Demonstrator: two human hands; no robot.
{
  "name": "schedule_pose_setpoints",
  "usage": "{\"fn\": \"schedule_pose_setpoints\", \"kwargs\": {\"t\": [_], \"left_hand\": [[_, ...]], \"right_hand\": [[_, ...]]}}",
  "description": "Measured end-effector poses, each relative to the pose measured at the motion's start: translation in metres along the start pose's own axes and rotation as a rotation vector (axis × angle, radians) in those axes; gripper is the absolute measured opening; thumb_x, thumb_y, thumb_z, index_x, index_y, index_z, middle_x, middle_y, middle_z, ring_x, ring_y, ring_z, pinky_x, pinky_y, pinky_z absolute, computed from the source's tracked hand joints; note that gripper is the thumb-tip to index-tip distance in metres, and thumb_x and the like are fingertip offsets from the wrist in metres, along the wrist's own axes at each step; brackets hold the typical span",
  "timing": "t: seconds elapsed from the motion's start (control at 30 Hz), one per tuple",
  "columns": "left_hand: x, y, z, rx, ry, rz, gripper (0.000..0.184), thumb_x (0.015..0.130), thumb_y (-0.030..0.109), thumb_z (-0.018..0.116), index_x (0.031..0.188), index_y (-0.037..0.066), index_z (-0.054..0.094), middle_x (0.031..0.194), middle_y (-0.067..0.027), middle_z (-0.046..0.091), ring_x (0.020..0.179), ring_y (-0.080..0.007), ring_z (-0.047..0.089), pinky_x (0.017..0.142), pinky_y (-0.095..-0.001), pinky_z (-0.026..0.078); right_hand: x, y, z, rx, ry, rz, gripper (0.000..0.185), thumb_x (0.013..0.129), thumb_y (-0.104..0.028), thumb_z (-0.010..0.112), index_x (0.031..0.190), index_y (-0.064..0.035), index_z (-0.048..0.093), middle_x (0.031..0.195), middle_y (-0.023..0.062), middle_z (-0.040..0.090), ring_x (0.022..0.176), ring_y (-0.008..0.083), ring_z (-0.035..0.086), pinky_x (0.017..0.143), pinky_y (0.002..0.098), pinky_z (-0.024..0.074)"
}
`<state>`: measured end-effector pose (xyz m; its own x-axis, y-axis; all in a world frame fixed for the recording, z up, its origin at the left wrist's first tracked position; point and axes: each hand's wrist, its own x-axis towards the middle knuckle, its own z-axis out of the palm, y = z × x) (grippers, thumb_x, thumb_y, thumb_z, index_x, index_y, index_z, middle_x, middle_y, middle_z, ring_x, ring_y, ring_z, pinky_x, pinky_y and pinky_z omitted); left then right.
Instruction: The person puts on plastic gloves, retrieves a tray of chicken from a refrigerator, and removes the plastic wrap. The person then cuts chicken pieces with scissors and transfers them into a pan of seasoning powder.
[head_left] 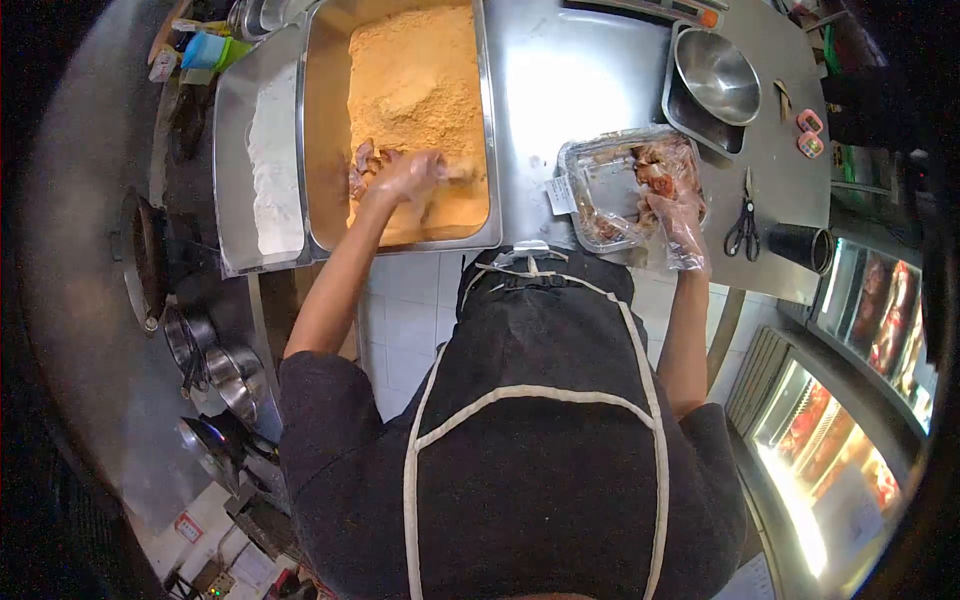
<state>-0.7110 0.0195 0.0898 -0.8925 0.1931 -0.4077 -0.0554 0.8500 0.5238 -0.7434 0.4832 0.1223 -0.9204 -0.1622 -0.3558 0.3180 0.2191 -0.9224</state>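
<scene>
My left hand [412, 177] is over a deep metal tray [492, 120] of orange breading powder [415, 85]. Motion smears its fingers, so their closure is unclear. Beside it, reddish-brown pieces of raw meat [366, 168] lie on the powder. My right hand [682, 225], in a clear plastic glove, reaches into a clear plastic-lined container [580, 160] at the right. Its fingers curl against raw marinated meat [660, 170] near the container's right wall. More meat and some liquid lie along the bottom, and a white label is on the left side.
A tray of white powder [275, 170] adjoins the orange one. Right of the container are a steel bowl [718, 75] on a dark tray, black-handled scissors [743, 230], a black cup [800, 247] and pink timers [809, 133]. Pans [235, 375] stand lower left; lit display fridges [825, 430] stand lower right.
</scene>
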Motion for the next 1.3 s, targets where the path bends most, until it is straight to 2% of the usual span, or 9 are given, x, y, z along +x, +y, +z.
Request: {"fn": "schedule_pose_setpoints", "kwargs": {"t": [0.13,0.23,0.4,0.63,0.8,0.9,1.07,1.2,1.3], "left_hand": [[-0.002,0.041,-0.029,0.100,-0.230,-0.075,0.033,0.085,0.026,0.061,0.105,0.000,0.063,0.095,-0.0176,0.069,0.084,-0.0293,0.065,0.073,-0.0388,0.051],[0.000,0.039,-0.036,-0.249,-0.374,-0.168,0.043,0.081,0.011,0.064,0.123,0.004,0.058,0.100,-0.0062,0.069,0.096,-0.0218,0.065,0.082,-0.0335,0.052],[-0.029,0.043,-0.064,-0.809,-0.062,-0.313,0.042,0.089,0.022,0.061,0.127,0.005,0.056,0.101,-0.0084,0.066,0.086,-0.0138,0.062,0.072,-0.0281,0.050],[-0.076,0.084,-0.064,-1.892,0.269,0.066,0.089,0.081,0.073,0.052,0.137,0.006,0.037,0.120,-0.0183,0.054,0.094,-0.0214,0.061,0.083,-0.0353,0.051],[-0.061,0.147,-0.037,-2.101,0.172,0.188,0.085,0.082,0.072,0.051,0.136,0.007,0.041,0.120,-0.0209,0.054,0.096,-0.0230,0.062,0.082,-0.0358,0.053],[-0.044,0.151,-0.009,-2.184,0.190,0.208,0.081,0.082,0.068,0.055,0.134,0.006,0.043,0.118,-0.0200,0.055,0.088,-0.0203,0.062,0.074,-0.0316,0.054],[-0.046,0.164,-0.016,-2.165,0.455,0.041,0.053,0.089,0.048,0.064,0.116,0.003,0.054,0.097,-0.0112,0.061,0.066,-0.0127,0.060,0.046,-0.0167,0.048],[-0.096,0.126,-0.016,-2.592,0.429,0.197,0.027,0.094,0.024,0.062,0.108,0.002,0.059,0.087,-0.0075,0.061,0.075,-0.0132,0.063,0.043,-0.0156,0.047],[-0.157,0.089,-0.005,-2.581,0.644,0.539,0.038,0.093,0.019,0.063,0.126,0.003,0.055,0.109,-0.0119,0.064,0.088,-0.0156,0.062,0.048,-0.0140,0.048]], "right_hand": [[0.005,-0.001,0.001,-0.052,-0.003,0.136,0.034,0.082,-0.018,0.068,0.109,0.0012,0.061,0.088,0.0062,0.067,0.072,0.0147,0.062,0.067,0.0298,0.0512],[0.009,0.011,-0.001,0.075,-0.008,0.013,0.036,0.084,-0.009,0.065,0.118,-0.0007,0.058,0.087,0.0053,0.066,0.068,0.0111,0.059,0.058,0.0263,0.0484],[0.012,0.010,-0.007,0.076,-0.055,0.241,0.043,0.083,-0.017,0.069,0.120,-0.0006,0.054,0.089,0.0086,0.068,0.072,0.0146,0.063,0.065,0.0287,0.0525],[-0.009,-0.036,0.026,0.329,-0.143,0.029,0.058,0.085,-0.017,0.069,0.134,-0.0029,0.043,0.100,0.0133,0.066,0.081,0.0170,0.066,0.072,0.0292,0.0539],[-0.029,-0.121,0.111,0.322,-0.464,-0.210,0.071,0.084,-0.011,0.064,0.147,-0.0109,0.031,0.129,0.0180,0.053,0.099,0.0247,0.064,0.084,0.0344,0.0544],[-0.029,-0.123,0.139,0.032,-0.504,-0.426,0.067,0.084,-0.008,0.061,0.145,-0.0095,0.032,0.130,0.0177,0.053,0.096,0.0225,0.064,0.081,0.0327,0.0541],[-0.026,-0.140,0.136,0.139,-0.427,-0.255,0.054,0.081,0.002,0.056,0.132,-0.0015,0.039,0.128,0.0191,0.053,0.089,0.0198,0.065,0.076,0.0294,0.0541],[-0.018,-0.139,0.147,0.165,-0.357,-0.193,0.048,0.082,-0.006,0.057,0.128,-0.0008,0.045,0.115,0.0182,0.058,0.086,0.0174,0.064,0.069,0.0248,0.0521],[-0.006,-0.142,0.188,0.030,-0.506,-0.278,0.045,0.085,-0.013,0.063,0.126,-0.0017,0.048,0.111,0.0157,0.059,0.084,0.0169,0.063,0.071,0.0285,0.0538]]}}
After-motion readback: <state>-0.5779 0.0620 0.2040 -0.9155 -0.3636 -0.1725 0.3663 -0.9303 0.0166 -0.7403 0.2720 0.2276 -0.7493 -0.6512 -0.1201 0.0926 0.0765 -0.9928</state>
